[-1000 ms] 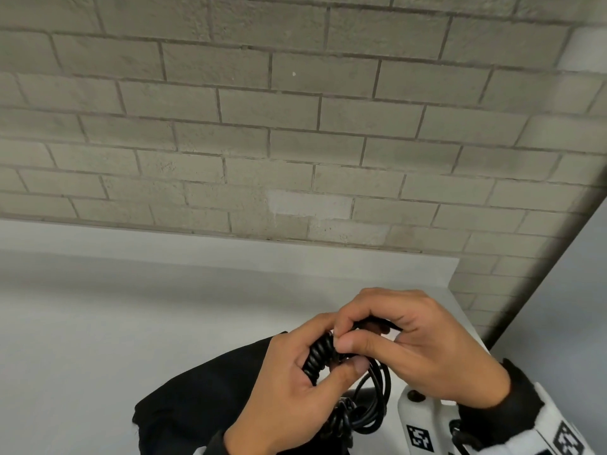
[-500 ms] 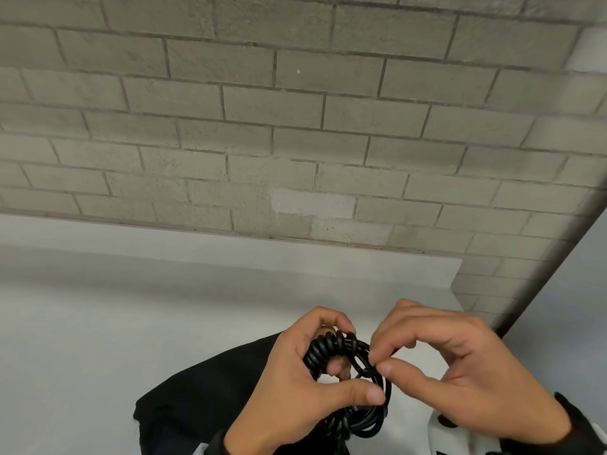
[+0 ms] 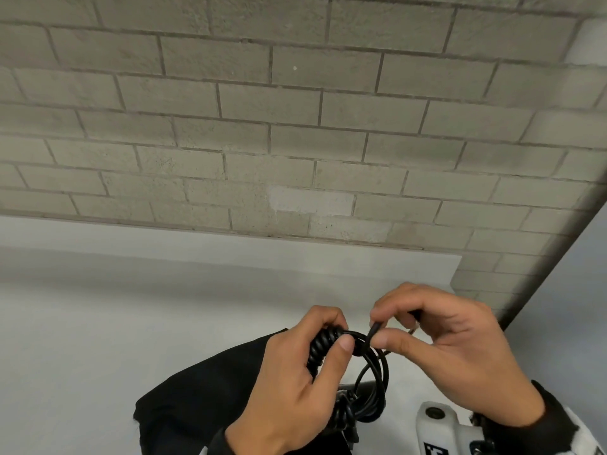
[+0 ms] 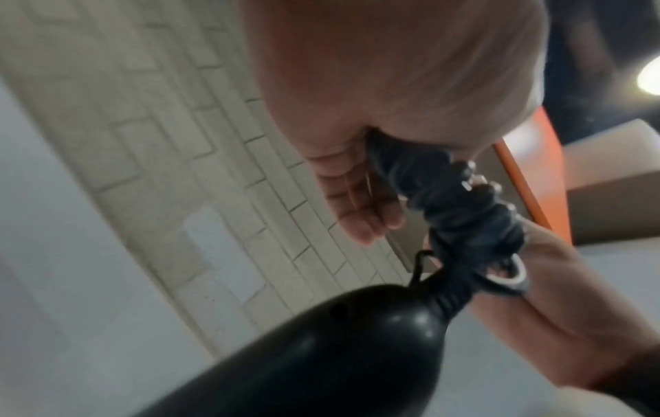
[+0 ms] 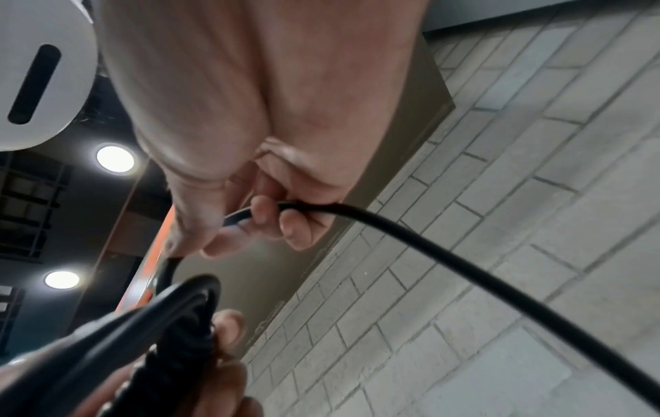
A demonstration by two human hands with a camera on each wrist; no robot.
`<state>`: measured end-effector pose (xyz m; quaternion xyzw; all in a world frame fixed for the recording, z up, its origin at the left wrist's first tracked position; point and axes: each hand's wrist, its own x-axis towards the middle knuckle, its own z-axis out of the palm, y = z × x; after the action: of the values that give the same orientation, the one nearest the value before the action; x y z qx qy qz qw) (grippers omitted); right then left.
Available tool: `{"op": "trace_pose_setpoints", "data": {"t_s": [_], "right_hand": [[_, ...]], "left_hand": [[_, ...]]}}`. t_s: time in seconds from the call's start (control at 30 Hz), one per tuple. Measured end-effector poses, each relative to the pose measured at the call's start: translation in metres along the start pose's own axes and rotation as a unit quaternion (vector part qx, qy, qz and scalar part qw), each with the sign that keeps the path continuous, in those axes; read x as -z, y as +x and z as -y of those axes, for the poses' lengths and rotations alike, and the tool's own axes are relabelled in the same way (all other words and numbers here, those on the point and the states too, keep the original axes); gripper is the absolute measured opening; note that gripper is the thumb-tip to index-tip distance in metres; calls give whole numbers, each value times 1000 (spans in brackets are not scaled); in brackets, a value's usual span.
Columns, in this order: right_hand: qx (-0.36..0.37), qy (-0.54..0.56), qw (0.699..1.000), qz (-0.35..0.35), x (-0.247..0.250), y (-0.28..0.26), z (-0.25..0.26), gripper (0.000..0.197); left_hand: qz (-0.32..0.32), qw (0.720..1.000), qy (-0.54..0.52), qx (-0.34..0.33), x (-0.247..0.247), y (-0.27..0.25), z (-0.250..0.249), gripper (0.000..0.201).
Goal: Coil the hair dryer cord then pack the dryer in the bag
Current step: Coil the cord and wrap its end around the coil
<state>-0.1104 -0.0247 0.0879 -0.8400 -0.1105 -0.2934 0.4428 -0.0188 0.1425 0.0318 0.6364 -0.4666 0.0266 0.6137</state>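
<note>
Left hand (image 3: 295, 382) clamps the black coiled dryer cord (image 3: 368, 372), right hand (image 3: 460, 353) pinching its loose end; ideally tucked snugly through the loops.

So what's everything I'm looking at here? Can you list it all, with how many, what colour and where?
cord: one, black, coiled into loops between the two hands
hair dryer: one, black, hanging below the left hand, cord coming out of its end
bag: one, black, lying on the table under the left hand
table: one, pale grey, against the wall
brick wall: one, light grey, behind the table
ceiling lamps: two, round, lit, overhead in the right wrist view
left hand: one, grips the wound bundle of cord
right hand: one, pinches the loose end of the cord by the bundle
</note>
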Motion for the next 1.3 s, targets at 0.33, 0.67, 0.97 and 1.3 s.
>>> {"op": "trace_pose_setpoints", "data": {"t_s": [0.33,0.67,0.97,1.3], "right_hand": [[-91,128,984,-88,-31,6,-16,21],[-148,177,973,-34,-46,-12,-8,37],[-217,83,970,-66,-47,-18,5,28],[-236,101,962,-89,-52,-20,15,14]], "left_hand": [[-31,999,21,-34,-2,0,2,22],[-98,995,16,-6,-6,-2,5,21],[-117,992,25,33,-10,-4,7,18],[-100,994,-42,31,-10,-4,1,20]]}}
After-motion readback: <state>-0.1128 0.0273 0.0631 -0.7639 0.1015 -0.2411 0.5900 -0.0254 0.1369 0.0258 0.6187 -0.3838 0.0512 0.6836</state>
